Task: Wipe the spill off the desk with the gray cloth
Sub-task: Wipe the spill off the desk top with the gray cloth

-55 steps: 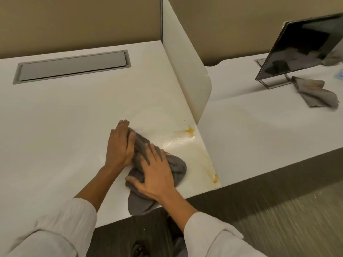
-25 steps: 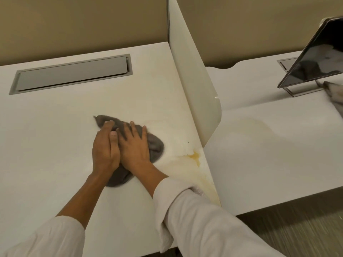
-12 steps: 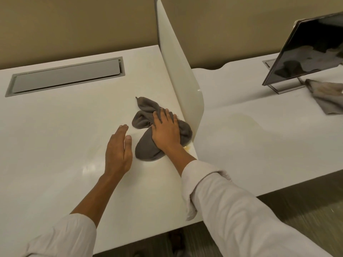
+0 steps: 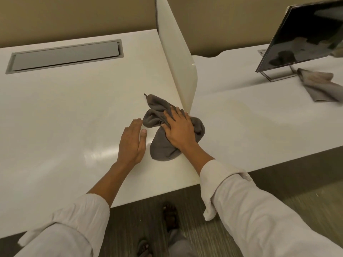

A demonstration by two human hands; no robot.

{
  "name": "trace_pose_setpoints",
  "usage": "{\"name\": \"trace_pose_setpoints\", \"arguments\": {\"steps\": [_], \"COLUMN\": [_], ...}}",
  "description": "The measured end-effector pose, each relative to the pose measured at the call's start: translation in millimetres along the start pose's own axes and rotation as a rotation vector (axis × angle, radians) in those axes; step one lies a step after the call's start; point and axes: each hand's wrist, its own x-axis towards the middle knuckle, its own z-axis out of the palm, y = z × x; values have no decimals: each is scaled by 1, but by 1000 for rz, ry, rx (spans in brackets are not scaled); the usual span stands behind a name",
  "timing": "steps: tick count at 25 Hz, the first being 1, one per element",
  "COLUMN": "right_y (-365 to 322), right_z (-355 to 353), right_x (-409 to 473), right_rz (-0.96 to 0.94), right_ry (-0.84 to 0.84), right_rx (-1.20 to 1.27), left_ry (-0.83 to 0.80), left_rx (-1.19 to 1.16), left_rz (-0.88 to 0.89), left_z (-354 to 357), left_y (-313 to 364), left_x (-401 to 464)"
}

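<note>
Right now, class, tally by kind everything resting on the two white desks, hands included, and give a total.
Cloths: 2, the crumpled dark gray cloth and a second gray cloth beside the monitor
Hands: 2, left hand and right hand
Monitors: 1, black flat-screen monitor
Total: 5

Stood upright between two desktops: a white divider panel [image 4: 178, 58]. Lay recessed at far left: a gray cable hatch [image 4: 65, 56]. Rested beside a tilted monitor [image 4: 304, 32]: a second crumpled cloth [image 4: 321, 86].

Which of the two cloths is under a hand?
The dark gray cloth beside the divider, pressed by the right hand; the other cloth lies untouched by the monitor.
</note>
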Motion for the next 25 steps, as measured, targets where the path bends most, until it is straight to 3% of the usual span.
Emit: {"name": "trace_pose_setpoints", "arguments": {"steps": [10,14,18,21,25], "right_y": [-14,-25,-31,-44,-92], "right_z": [-3,-20,-64,-102,-87], "right_x": [-141,-203,-257,-228,-157], "right_rz": [242,497,726,555,219], "right_ry": [26,3,293,391,253], "right_rx": [35,113,376,546,553], "left_ry": [-87,-107,-126,-87,10], "left_rx": [10,18,28,4,-43], "left_rz": [68,78,138,124,64], "left_z": [-17,-33,-50,-56,-61], "left_y": [5,1,-2,5,7], "left_x": [-78,-110,-114,-103,-91]}}
